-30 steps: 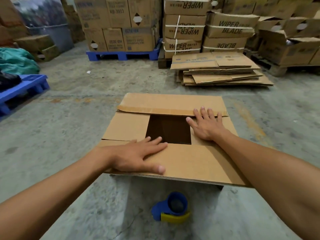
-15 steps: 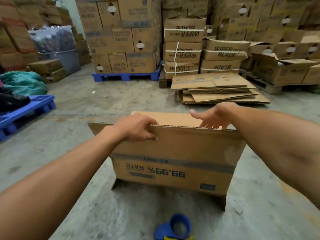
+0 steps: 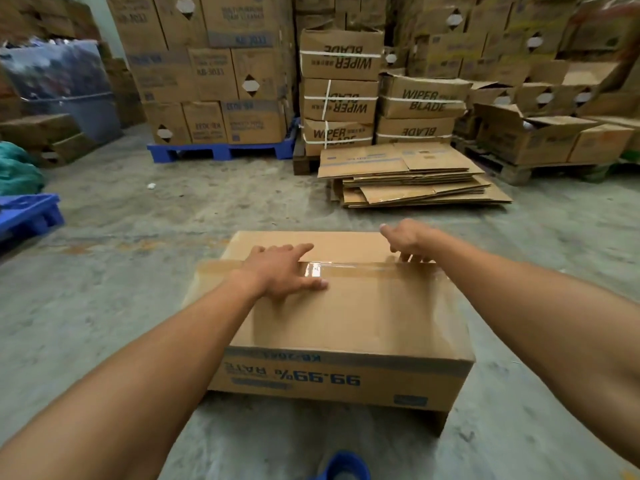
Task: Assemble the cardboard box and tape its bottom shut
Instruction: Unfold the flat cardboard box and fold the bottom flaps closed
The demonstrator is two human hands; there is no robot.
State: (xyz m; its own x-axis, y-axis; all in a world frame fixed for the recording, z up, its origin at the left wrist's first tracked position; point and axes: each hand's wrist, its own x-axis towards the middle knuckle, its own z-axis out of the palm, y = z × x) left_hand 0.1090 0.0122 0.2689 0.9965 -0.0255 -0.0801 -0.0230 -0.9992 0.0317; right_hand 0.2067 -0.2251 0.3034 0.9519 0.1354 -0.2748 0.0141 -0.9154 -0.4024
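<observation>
The cardboard box (image 3: 346, 317) sits on the concrete floor (image 3: 207, 209) at the centre of the view, closed face up, with a strip of clear tape (image 3: 360, 268) along its seam. The left hand (image 3: 282, 271) lies flat on that face, fingers straight, towards 11 o'clock. The right hand (image 3: 408, 239), towards 1 o'clock, has curled fingers touching the taped seam; whether it grasps anything cannot be told. A blue tape dispenser (image 3: 343, 467) shows at 6 o'clock.

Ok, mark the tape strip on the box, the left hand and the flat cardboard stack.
tape strip (image 3: 360, 269), head view, glossy middle stretch
left hand (image 3: 282, 271), head view, back of hand
flat cardboard stack (image 3: 408, 174), head view, top sheets
</observation>
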